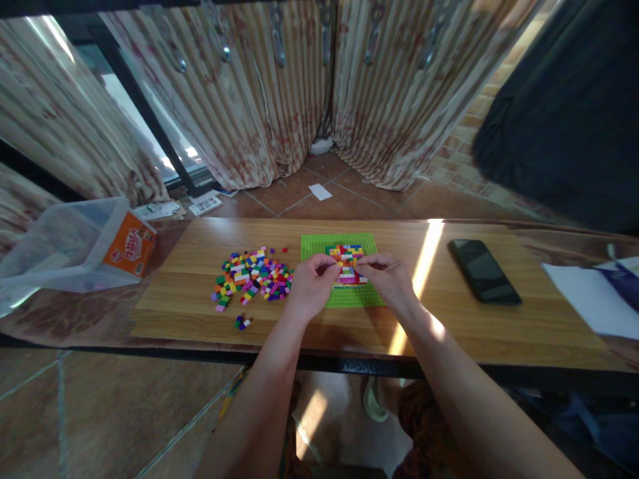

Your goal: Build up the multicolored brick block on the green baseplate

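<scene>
A wooden worktop (174,299) is carrying a green baseplate (312,245) near its far edge and a brick pile (254,274) toward its left edge. The left hand (312,283) and right hand (388,279) are pinching over the baseplate's brick build (344,251); whether they are grasping bricks, one cannot tell.

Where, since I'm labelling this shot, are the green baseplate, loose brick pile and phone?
Green baseplate (355,297): head view, bare near strip.
Loose brick pile (255,274): head view, its middle.
Phone (484,271): head view, dark screen.

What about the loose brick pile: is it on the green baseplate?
No, the loose brick pile lies on the wooden table, left of the green baseplate.
</scene>
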The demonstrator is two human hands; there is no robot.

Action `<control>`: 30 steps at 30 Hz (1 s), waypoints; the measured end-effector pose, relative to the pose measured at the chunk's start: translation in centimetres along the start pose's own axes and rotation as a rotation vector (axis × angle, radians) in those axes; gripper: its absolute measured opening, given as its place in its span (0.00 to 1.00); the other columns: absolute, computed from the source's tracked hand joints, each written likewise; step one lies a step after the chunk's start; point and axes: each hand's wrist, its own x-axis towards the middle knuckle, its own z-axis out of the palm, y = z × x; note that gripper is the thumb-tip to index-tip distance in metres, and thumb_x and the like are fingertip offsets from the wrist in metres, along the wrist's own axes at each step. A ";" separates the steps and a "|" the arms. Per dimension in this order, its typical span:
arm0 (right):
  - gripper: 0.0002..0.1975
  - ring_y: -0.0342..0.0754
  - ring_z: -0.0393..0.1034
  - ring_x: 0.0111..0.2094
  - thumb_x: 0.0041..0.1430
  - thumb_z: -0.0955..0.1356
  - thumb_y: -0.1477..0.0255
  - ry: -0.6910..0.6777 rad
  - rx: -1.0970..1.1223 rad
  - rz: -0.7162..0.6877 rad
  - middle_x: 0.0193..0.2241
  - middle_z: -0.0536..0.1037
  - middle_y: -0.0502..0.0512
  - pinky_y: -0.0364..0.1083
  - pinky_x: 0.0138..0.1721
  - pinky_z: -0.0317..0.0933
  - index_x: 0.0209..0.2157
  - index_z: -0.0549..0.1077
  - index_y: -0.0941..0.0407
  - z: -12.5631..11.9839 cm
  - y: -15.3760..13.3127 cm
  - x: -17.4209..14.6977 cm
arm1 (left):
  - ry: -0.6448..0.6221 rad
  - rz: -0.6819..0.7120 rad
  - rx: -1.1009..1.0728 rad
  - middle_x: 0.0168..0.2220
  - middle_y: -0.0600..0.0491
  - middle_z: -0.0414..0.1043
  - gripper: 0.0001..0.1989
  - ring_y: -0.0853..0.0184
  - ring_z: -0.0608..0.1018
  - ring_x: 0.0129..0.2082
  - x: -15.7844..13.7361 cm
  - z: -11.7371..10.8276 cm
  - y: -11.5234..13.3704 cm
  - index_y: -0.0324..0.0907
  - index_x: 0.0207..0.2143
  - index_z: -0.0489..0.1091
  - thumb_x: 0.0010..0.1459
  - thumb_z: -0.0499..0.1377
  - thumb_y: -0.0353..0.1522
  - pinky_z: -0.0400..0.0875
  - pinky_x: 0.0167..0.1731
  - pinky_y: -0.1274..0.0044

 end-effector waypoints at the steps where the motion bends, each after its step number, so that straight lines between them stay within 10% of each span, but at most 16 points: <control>1: 0.09 0.47 0.73 0.27 0.44 0.75 0.64 -0.006 0.006 0.001 0.25 0.81 0.53 0.46 0.29 0.68 0.27 0.81 0.55 0.0 0.0 0.0 | -0.002 -0.004 -0.001 0.24 0.56 0.74 0.04 0.70 0.74 0.26 0.0 0.0 0.0 0.39 0.29 0.73 0.53 0.62 0.31 0.68 0.30 0.78; 13: 0.09 0.46 0.73 0.34 0.58 0.71 0.64 -0.096 -0.088 -0.233 0.34 0.81 0.53 0.48 0.37 0.67 0.36 0.82 0.52 -0.4 -3.4 -1.9 | -0.044 0.020 -0.031 0.27 0.55 0.75 0.03 0.70 0.76 0.28 0.1 0.0 0.0 0.39 0.31 0.74 0.53 0.61 0.27 0.69 0.33 0.77; 30: 0.11 0.46 0.75 0.32 0.54 0.73 0.60 -0.271 0.257 -0.023 0.28 0.81 0.51 0.49 0.38 0.71 0.31 0.81 0.53 -0.8 -4.2 -1.8 | -0.212 -0.039 -0.292 0.27 0.56 0.75 0.06 0.74 0.74 0.25 -0.7 0.4 1.4 0.38 0.31 0.73 0.50 0.65 0.31 0.70 0.31 0.79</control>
